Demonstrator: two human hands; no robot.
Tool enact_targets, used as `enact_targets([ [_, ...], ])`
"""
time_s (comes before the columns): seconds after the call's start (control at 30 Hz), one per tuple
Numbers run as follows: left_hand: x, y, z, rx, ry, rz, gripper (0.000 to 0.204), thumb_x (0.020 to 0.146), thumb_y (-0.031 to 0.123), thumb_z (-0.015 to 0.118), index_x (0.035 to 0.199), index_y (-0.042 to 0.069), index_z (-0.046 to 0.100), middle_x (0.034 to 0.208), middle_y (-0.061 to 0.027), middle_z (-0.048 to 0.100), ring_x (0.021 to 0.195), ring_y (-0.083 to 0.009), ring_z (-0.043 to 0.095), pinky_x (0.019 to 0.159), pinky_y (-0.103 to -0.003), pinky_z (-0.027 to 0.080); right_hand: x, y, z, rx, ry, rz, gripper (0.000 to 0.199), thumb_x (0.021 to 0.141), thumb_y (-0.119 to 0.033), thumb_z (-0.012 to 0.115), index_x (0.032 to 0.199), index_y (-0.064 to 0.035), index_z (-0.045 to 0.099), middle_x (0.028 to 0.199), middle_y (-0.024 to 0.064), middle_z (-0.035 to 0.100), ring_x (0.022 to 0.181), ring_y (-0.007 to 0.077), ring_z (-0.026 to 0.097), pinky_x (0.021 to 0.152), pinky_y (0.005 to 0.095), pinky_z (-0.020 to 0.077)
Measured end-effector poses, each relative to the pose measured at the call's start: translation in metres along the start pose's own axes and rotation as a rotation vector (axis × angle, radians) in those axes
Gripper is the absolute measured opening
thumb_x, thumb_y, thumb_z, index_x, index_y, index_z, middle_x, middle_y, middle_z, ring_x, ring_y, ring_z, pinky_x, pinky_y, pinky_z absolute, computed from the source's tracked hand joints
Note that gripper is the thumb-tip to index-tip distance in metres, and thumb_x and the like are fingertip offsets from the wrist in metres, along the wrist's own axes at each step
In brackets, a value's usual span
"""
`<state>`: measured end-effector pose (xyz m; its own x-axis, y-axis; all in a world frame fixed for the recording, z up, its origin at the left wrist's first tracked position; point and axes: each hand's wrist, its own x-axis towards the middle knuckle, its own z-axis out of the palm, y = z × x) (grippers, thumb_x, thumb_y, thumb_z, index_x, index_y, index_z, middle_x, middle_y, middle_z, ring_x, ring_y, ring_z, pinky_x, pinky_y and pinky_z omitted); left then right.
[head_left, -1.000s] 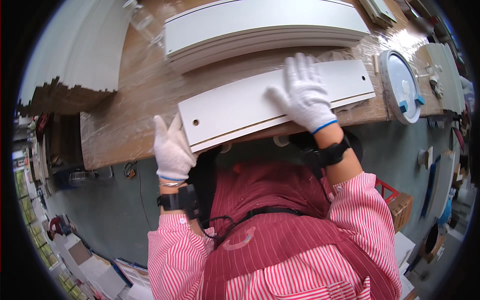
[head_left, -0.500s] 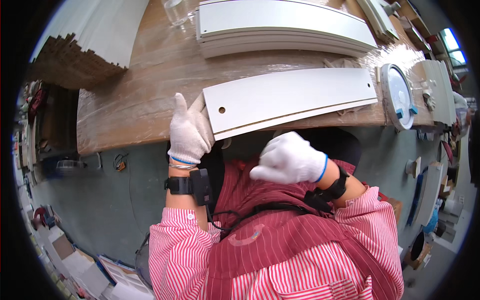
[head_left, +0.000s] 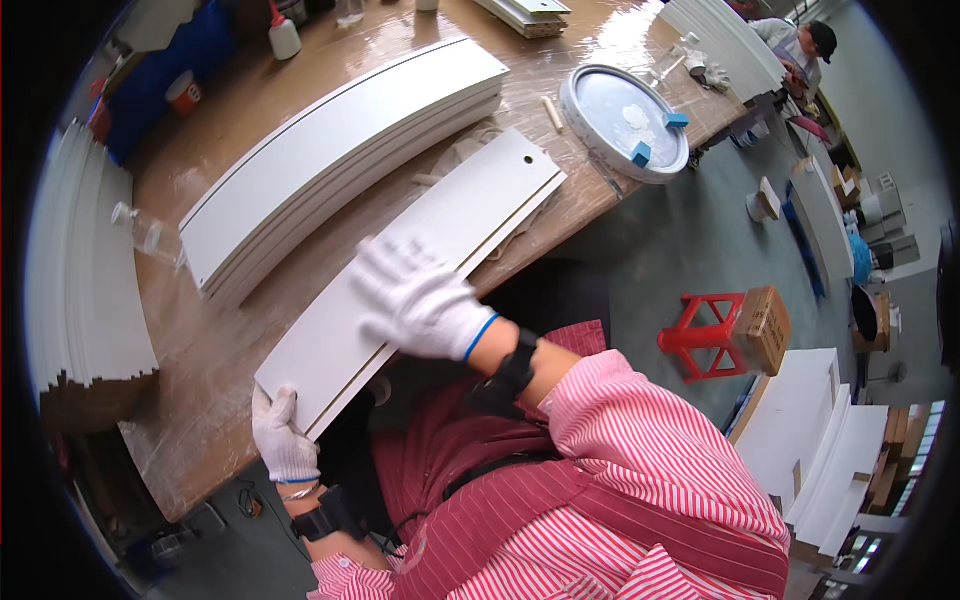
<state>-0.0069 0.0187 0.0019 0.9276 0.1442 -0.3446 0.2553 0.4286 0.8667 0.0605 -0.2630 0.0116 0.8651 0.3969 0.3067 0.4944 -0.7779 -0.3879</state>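
Observation:
A long white board (head_left: 330, 335), with a groove along its near edge and a small hole at its far right end, lies slantwise at the table's near edge. At the board's near left end, my gloved left hand (head_left: 285, 438) grips it, the thumb on top and the other fingers partly hidden. My gloved right hand (head_left: 425, 305) is over the board's middle, its fingers spread and somewhat blurred; whether it presses on the surface I cannot tell. Behind this board lies a stack of similar white boards (head_left: 330, 150).
A round lidded pail (head_left: 610, 100) with blue blocks on its rim stands right of the board. More white panels (head_left: 85, 260) are piled at the left, beside a clear plastic cup (head_left: 150, 232). A red stool (head_left: 700, 335) bears a cardboard box (head_left: 765, 325). Another person (head_left: 795, 50) is at far right.
The view has swung to the right, so the board now appears slanted. My right hand has moved from in front of my lap to over the board, its fingers spreading. My left hand stays at the board's end.

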Motion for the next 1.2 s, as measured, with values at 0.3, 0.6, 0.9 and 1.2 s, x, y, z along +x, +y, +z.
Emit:
enact_targets([
  [0.3, 0.007, -0.007, -0.013, 0.111, 0.281, -0.003, 0.04, 0.1, 0.02, 0.06, 0.133, -0.002, 0.056, 0.128, -0.01, 0.061, 0.115, -0.0205, 0.06, 0.102, -0.034, 0.048, -0.06, 0.185, -0.1, -0.481, 0.338, 0.314, 0.049, 0.09, -0.036, 0.062, 0.124, -0.0012, 0.063, 0.129, 0.0202, 0.061, 0.124, 0.0405, 0.054, 0.107, 0.0512, 0.0388],
  [0.6, 0.011, -0.01, -0.02, 0.14, 0.295, -0.045, 0.046, 0.103, 0.027, 0.054, 0.137, -0.003, 0.053, 0.133, -0.0126, 0.06, 0.119, -0.0235, 0.06, 0.103, -0.036, 0.048, -0.117, 0.273, -0.195, -0.448, 0.414, 0.532, 0.071, 0.072, -0.034, 0.083, 0.132, -0.0045, 0.061, 0.131, 0.018, 0.063, 0.126, 0.0368, 0.056, 0.106, 0.0467, 0.0435],
  [0.9, 0.01, -0.003, -0.016, 0.249, 0.39, -0.14, 0.06, 0.1, 0.044, 0.056, 0.14, -0.001, 0.053, 0.131, -0.0136, 0.064, 0.111, -0.0266, 0.066, 0.092, -0.038, 0.056, -0.098, 0.349, -0.221, -0.281, 0.51, 0.753, 0.053, 0.083, -0.018, 0.07, 0.135, -0.0114, 0.059, 0.124, 0.0227, 0.065, 0.116, 0.0378, 0.062, 0.102, 0.0415, 0.0478],
  [1.2, 0.01, -0.001, -0.016, 0.228, 0.357, -0.163, 0.059, 0.102, 0.043, 0.055, 0.139, -0.002, 0.053, 0.131, -0.0139, 0.064, 0.11, -0.0258, 0.067, 0.092, -0.037, 0.056, -0.089, 0.39, -0.229, -0.424, 0.486, 0.932, 0.053, 0.084, -0.026, 0.075, 0.134, -0.0156, 0.06, 0.123, 0.0213, 0.067, 0.114, 0.0378, 0.064, 0.1, 0.0438, 0.0495],
])
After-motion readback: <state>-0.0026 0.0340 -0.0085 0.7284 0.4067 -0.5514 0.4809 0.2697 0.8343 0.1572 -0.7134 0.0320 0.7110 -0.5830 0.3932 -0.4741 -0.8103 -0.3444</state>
